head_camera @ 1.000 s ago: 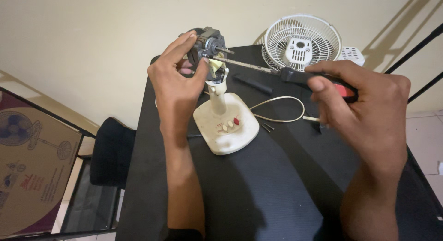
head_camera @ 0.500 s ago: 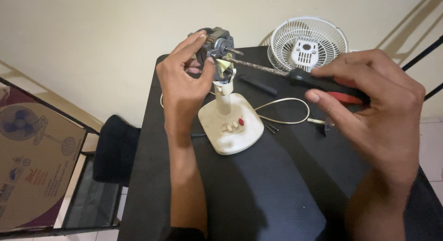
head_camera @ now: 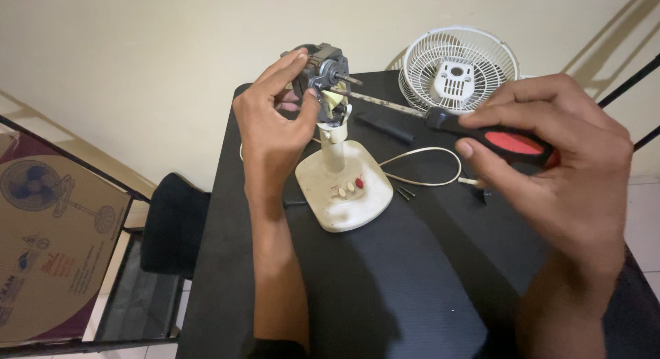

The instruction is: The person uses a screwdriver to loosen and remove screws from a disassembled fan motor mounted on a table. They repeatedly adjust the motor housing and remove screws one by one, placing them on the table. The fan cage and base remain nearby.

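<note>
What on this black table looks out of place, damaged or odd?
The small white desk fan stands stripped: its bare grey motor is exposed, and its white wire grille lies detached at the table's far edge. Two loose dark screws lie beside the base.

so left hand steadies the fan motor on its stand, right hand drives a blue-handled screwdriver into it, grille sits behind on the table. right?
Not quite: the head view shows the screwdriver handle is red and black, not blue. The rest holds: the left hand steadies the fan motor on its stand, the right hand drives the screwdriver, and the grille sits behind on the table.
</note>
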